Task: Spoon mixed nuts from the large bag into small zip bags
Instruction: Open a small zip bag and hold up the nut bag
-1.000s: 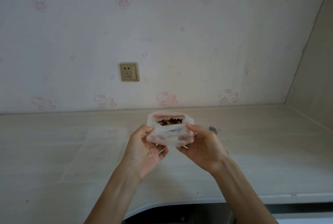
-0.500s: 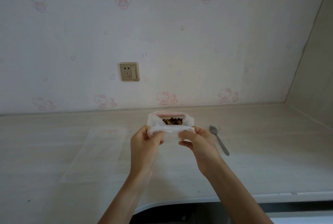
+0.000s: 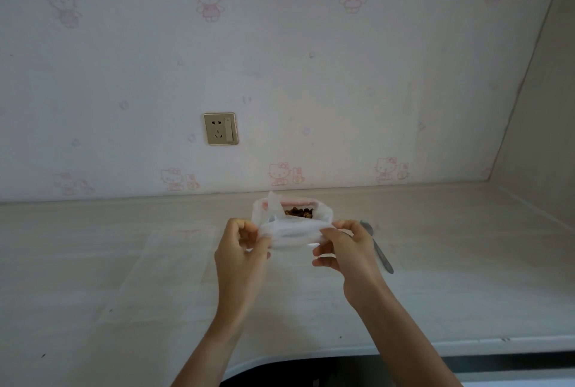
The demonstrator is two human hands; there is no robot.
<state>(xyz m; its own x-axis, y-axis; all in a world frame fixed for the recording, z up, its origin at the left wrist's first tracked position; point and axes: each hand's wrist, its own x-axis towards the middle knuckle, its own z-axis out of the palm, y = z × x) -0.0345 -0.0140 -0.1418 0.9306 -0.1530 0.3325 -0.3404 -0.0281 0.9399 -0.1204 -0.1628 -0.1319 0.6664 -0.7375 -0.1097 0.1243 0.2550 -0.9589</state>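
A clear plastic bag (image 3: 292, 232) with a pink zip strip stands open-mouthed at the middle of the counter, brown mixed nuts (image 3: 298, 212) showing inside. My left hand (image 3: 241, 249) pinches the near rim of the bag at its left side. My right hand (image 3: 348, 245) pinches the same rim at its right side. A metal spoon (image 3: 378, 248) lies on the counter just right of my right hand, partly hidden by it. A flat, empty clear zip bag (image 3: 168, 274) lies on the counter to the left.
The pale wood-grain counter (image 3: 466, 277) runs to a wall at the back and a side wall at the right. Its front edge curves inward near my arms. A wall socket (image 3: 220, 128) sits above the counter.
Both hands have turned over from cupping the bag's underside to pinching its near rim from above. The bag now sits lower, and the spoon has come into view.
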